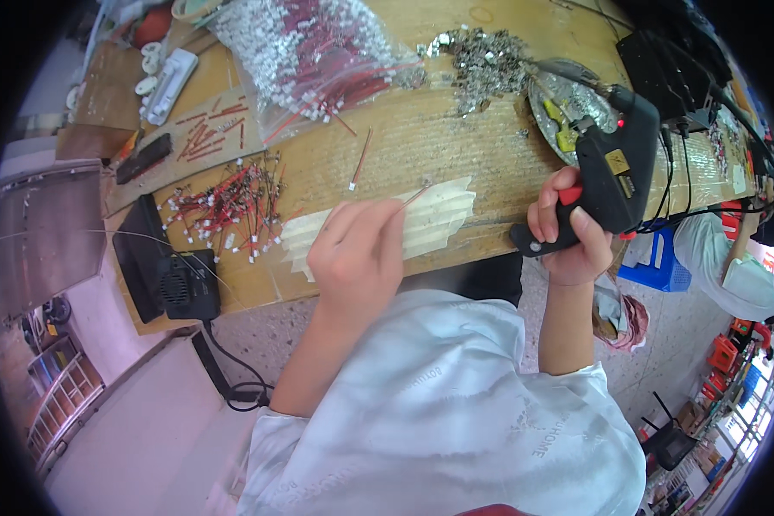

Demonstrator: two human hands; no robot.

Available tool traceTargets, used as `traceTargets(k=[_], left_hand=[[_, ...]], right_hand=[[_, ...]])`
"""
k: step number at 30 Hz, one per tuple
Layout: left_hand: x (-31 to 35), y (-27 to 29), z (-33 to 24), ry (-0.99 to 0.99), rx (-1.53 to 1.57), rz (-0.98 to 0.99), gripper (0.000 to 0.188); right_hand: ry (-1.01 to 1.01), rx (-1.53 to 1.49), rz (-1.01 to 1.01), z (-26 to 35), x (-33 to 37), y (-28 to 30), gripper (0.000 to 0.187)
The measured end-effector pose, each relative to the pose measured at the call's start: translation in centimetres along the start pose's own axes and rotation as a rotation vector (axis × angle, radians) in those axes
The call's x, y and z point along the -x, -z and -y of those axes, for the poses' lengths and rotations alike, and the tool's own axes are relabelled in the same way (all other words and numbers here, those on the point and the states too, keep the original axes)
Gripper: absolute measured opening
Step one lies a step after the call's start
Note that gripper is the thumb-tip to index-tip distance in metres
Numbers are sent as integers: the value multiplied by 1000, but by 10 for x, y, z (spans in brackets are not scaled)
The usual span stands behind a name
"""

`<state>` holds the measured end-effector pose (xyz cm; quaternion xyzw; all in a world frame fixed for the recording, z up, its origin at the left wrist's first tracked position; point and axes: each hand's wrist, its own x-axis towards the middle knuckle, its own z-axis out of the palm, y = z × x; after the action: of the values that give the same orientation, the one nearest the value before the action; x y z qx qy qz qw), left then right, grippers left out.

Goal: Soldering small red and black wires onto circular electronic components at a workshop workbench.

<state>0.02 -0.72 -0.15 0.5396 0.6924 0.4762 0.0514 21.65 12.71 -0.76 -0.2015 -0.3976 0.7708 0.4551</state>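
My left hand (353, 249) is closed in a pinch on a thin reddish wire (416, 196), whose end sticks out over pale tape strips (445, 215) on the table. My right hand (572, 236) wraps round the handle of a black soldering gun (615, 168), its fingers by the red trigger (569, 194). A small red light glows on the gun's body. Its front points away from me, over a shiny metal dish (546, 129) with yellow pieces in it. Beyond my left hand lies a single red wire (362, 159) with a white connector.
Left of the tape is a heap of red wires (232, 202) with small ends. Farther off are a bag of white connectors (305, 52), a pile of small metal parts (490, 64) and a board with red pieces (206, 138). A black device (189, 284) stands at the left edge.
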Motion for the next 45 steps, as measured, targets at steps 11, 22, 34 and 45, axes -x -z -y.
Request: traceTargets(k=[11, 22, 34, 45], left_hand=[[-6, 58, 13, 75, -520, -298, 7], [-10, 76, 16, 53, -734, -253, 13], [-82, -20, -34, -231, -547, 141, 9], [-110, -87, -43, -415, -379, 359, 12]], right_hand=[[-65, 5, -20, 2, -2, 1, 39], [-39, 12, -55, 1, -1, -2, 35], [-70, -77, -63, 0, -3, -4, 24], [39, -151, -55, -4, 6, 6, 32]])
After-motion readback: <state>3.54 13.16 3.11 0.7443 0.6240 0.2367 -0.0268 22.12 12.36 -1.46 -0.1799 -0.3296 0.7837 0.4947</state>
